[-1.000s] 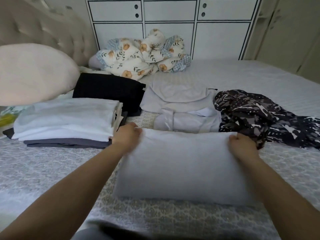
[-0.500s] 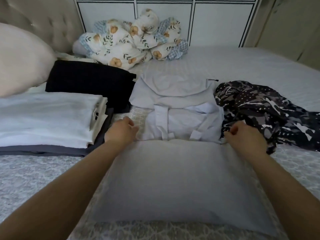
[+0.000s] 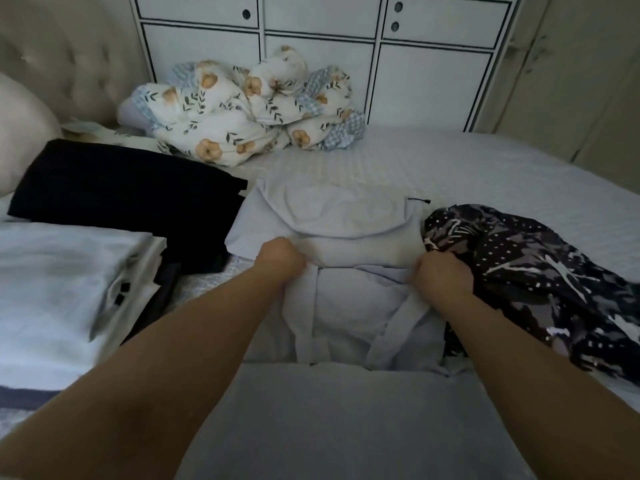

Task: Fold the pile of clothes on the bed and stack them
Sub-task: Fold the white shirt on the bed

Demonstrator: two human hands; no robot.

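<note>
A pale grey hooded garment (image 3: 332, 216) lies spread in the middle of the bed, its hood toward the far side and its lower half folded toward me. My left hand (image 3: 281, 259) grips the garment's left side with curled fingers. My right hand (image 3: 443, 276) grips its right side the same way. A stack of folded white clothes (image 3: 65, 282) on a dark piece sits at the left. Behind that stack lies a folded black garment (image 3: 128, 192). An unfolded black-and-grey patterned garment (image 3: 540, 278) lies crumpled at the right, touching my right hand.
A floral quilt (image 3: 242, 109) is bundled at the far side against white cabinets (image 3: 429, 74). A beige pillow (image 3: 20, 133) and tufted headboard (image 3: 69, 64) are at the left. The bed's grey cover (image 3: 485, 168) stretches bare to the far right.
Both hands moved forward from the near folded edge up to the garment's middle, below the hood, and now grip it there. The camera moved closer.
</note>
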